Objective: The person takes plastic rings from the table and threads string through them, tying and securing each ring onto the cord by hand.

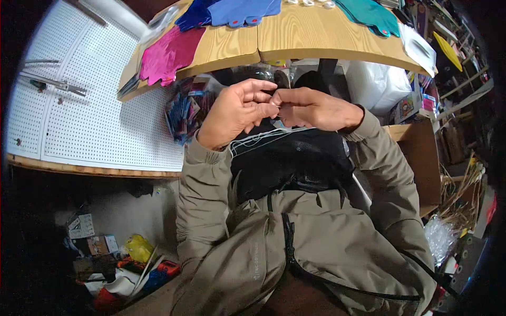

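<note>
My left hand (pixel 237 113) and my right hand (pixel 319 110) meet in front of my chest, fingertips almost touching. Both are closed in a pinch, with a thin bit of white string (pixel 279 107) between them. More strands of white cord (pixel 258 138) stretch over the black cloth (pixel 295 163) on my lap, below the hands. Most of what the right fingers hold is hidden behind them. Just beyond the hands is the edge of a wooden table (pixel 295 55).
Shiny pink (pixel 171 52), blue (pixel 245 11) and teal (pixel 371 16) fabric pieces lie on the table, with small white rings (pixel 308 2). A white pegboard (pixel 105 105) stands left. Under the table are packets (pixel 190 108) and a white plastic bundle (pixel 377 87); a cardboard box (pixel 421 158) is right.
</note>
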Tool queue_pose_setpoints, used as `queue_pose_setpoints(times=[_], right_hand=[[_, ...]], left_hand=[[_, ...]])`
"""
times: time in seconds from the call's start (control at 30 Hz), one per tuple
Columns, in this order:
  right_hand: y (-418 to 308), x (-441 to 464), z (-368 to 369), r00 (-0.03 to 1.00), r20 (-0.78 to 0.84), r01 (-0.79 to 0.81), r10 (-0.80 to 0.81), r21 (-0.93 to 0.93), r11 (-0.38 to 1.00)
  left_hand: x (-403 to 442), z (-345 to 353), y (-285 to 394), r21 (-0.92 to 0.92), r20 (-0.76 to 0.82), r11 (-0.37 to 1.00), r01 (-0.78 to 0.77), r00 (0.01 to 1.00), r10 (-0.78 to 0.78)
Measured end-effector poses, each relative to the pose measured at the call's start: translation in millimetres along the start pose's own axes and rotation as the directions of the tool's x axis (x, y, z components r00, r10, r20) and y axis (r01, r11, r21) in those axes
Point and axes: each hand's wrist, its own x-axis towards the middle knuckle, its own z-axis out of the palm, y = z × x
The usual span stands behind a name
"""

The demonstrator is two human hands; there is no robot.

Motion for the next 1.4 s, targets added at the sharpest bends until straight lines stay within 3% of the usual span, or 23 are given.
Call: queue_pose_setpoints(times=[0.1,0.13,0.23,0.33,0.4,0.5,0.6,0.7,0.73,0.83,0.87,0.97,1.0,1.1,1.13,1.2,1.23,1.27,1.33,1.37,1.4], right_hand=[[21,5,0,0.987,-0.006,0.153,-0.161,-0.274,0.950],[24,3,2,0.987,-0.011,0.150,-0.159,-0.268,0.952],[14,-5,16,0.972,-0.146,0.064,-0.183,-0.586,0.808],[6,-11,18,0.963,-0.175,0.079,-0.206,-0.547,0.833],[11,-12,16,0.957,-0.192,0.087,-0.219,-0.529,0.844],[34,-10,-1,0.850,-0.135,0.306,-0.509,-0.660,0.686],[24,-18,-11,0.859,-0.071,0.299,-0.508,-0.736,0.607],[24,-19,-13,0.857,-0.039,0.306,-0.514,-0.763,0.569],[24,-18,-13,0.850,-0.038,0.319,-0.526,-0.757,0.570],[31,-16,-11,0.855,-0.069,0.315,-0.515,-0.719,0.619],[35,-14,-10,0.866,-0.092,0.303,-0.491,-0.683,0.664],[49,-10,0,0.884,-0.107,0.281,-0.455,-0.655,0.701],[52,-10,5,0.892,-0.098,0.272,-0.442,-0.664,0.696],[45,-12,6,0.883,-0.095,0.287,-0.460,-0.666,0.689],[40,-13,6,0.869,-0.099,0.310,-0.485,-0.655,0.689],[38,-16,5,0.855,-0.108,0.329,-0.507,-0.643,0.691],[37,-16,-2,0.868,-0.128,0.295,-0.480,-0.644,0.706],[36,-16,-9,0.878,-0.150,0.261,-0.455,-0.646,0.717],[37,-18,-11,0.882,-0.182,0.223,-0.436,-0.654,0.723],[43,-17,-2,0.899,-0.122,0.257,-0.420,-0.629,0.734],[49,-16,7,0.913,-0.059,0.290,-0.404,-0.602,0.744]], left_hand=[[2,5,-2,0.067,-0.013,0.996,0.050,0.999,-0.050],[3,6,-2,0.113,-0.011,0.990,0.088,0.996,-0.088],[7,3,-16,0.152,0.025,0.981,0.124,0.991,-0.130],[8,0,-27,0.142,0.088,0.984,0.108,0.989,-0.121],[5,-1,-27,0.115,0.019,0.991,0.068,0.997,-0.071],[1,-4,-30,0.145,-0.007,0.989,0.040,0.999,-0.039],[1,-4,-32,0.231,0.018,0.973,0.022,0.999,-0.027],[-1,2,-33,0.292,0.249,0.956,0.032,0.962,-0.109],[-1,4,-32,0.293,0.254,0.956,0.032,0.961,-0.110],[-5,13,-31,0.042,0.306,0.999,0.010,0.952,-0.022],[-5,16,-31,0.043,0.305,0.999,0.011,0.952,-0.023],[-3,31,-32,-0.230,-0.123,0.970,-0.085,0.991,0.057],[0,35,-34,-0.229,-0.121,0.970,-0.085,0.991,0.058],[10,40,-47,0.254,-0.428,0.921,-0.295,0.820,0.381],[9,37,-49,0.255,-0.426,0.921,-0.295,0.821,0.381],[1,23,-53,0.499,-0.032,0.809,-0.311,0.926,0.376],[-1,19,-53,0.596,0.168,0.721,-0.353,0.933,0.318],[-5,19,-51,0.597,0.177,0.717,-0.361,0.930,0.322],[-19,21,-47,0.127,0.102,0.964,-0.234,0.970,0.222],[-20,21,-45,-0.134,0.084,0.980,-0.146,0.984,0.158],[-16,23,-44,-0.130,0.086,0.980,-0.153,0.983,0.165]])
